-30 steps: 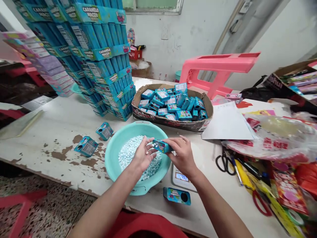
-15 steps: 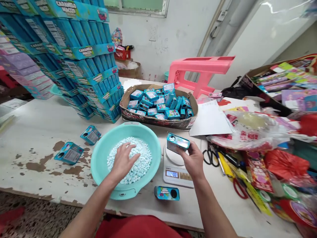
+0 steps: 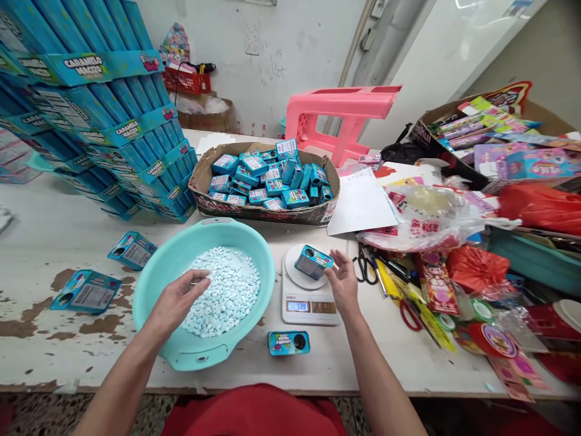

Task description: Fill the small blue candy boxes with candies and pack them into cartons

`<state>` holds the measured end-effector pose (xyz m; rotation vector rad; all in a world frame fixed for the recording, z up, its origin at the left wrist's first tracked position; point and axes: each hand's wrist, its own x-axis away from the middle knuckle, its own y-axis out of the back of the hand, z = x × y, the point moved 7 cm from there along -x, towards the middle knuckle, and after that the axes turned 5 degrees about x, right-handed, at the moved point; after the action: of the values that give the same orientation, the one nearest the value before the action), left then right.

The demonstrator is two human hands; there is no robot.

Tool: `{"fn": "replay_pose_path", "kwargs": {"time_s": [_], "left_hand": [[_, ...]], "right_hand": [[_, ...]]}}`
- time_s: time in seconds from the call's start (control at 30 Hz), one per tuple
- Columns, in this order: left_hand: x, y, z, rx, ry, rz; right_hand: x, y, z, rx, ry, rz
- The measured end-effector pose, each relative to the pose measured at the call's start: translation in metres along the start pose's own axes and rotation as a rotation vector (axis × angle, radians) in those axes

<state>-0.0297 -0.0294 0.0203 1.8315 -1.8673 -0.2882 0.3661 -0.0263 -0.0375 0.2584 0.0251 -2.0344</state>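
My left hand (image 3: 178, 300) is over the turquoise basin (image 3: 149, 289), its fingers drawn together above a heap of small pale-blue candies (image 3: 229, 297). Whatever lies between those fingertips is hidden. A blue tin (image 3: 314, 263) rests tilted in view on the round plate of a white kitchen scale (image 3: 290, 307), whose display is lit. Close against the tin's right end, my right hand (image 3: 344, 281) has its fingers apart and does not grip it. Another blue tin with a dark round opening (image 3: 288, 343) lies in front of the scale.
Two more tins, one nearer (image 3: 86, 292) and one farther (image 3: 132, 250), lie left of the basin. Behind it stands a cardboard box (image 3: 267, 217) full of tins, beside tall stacks of blue display boxes (image 3: 104, 115). Scissors (image 3: 364, 266), markers and plastic bags (image 3: 422, 218) crowd the right side.
The tin in my right hand has come down onto the scale, and that hand has loosened from it. My left hand's spread fingers have drawn together over the candies. The view has shifted.
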Motion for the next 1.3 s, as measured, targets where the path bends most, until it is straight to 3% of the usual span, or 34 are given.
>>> {"fn": "replay_pose_path", "kwargs": {"time_s": [0.1,0.2,0.4,0.53,0.6,0.7,0.77,0.83,0.9,0.97,1.07,1.13,1.23,1.3], "left_hand": [[-0.009,0.000,-0.015,-0.123,-0.030,0.026],[-0.024,-0.016,-0.050,-0.246,-0.155,0.114],[-0.047,-0.085,-0.139,-0.303,-0.544,0.326],[-0.051,-0.137,-0.180,-0.163,-0.707,0.512],[-0.053,-0.163,-0.189,-0.102,-0.732,0.596],[-0.056,-0.208,-0.185,-0.164,-0.718,0.692],[-0.059,-0.232,-0.174,-0.282,-0.705,0.708],[-0.061,-0.241,-0.166,-0.391,-0.712,0.660],[-0.063,-0.223,-0.165,-0.447,-0.737,0.540],[-0.059,-0.177,-0.171,-0.460,-0.758,0.361],[-0.030,-0.071,-0.177,-0.461,-0.721,0.041],[0.000,0.009,-0.164,-0.480,-0.565,-0.208],[0.046,0.117,-0.098,-0.623,-0.116,-0.531],[0.063,0.161,-0.035,-0.705,0.112,-0.608]], "right_hand": [[0.007,0.030,-0.005,-0.006,-0.041,-0.132],[0.023,0.052,-0.012,0.002,-0.116,-0.214],[0.058,0.076,-0.019,0.020,-0.229,-0.239],[0.072,0.093,-0.023,0.045,-0.279,-0.259],[0.075,0.100,-0.023,0.057,-0.291,-0.276],[0.076,0.102,-0.022,0.071,-0.299,-0.298],[0.076,0.094,-0.019,0.083,-0.304,-0.280],[0.079,0.080,-0.016,0.089,-0.319,-0.216],[0.087,0.063,-0.014,0.093,-0.337,-0.126],[0.098,0.048,-0.014,0.110,-0.346,-0.033],[0.114,0.031,-0.020,0.166,-0.356,0.117],[0.123,0.024,-0.023,0.182,-0.362,0.193],[0.129,0.019,-0.020,0.141,-0.324,0.247],[0.131,0.017,-0.012,0.096,-0.250,0.286]]}}
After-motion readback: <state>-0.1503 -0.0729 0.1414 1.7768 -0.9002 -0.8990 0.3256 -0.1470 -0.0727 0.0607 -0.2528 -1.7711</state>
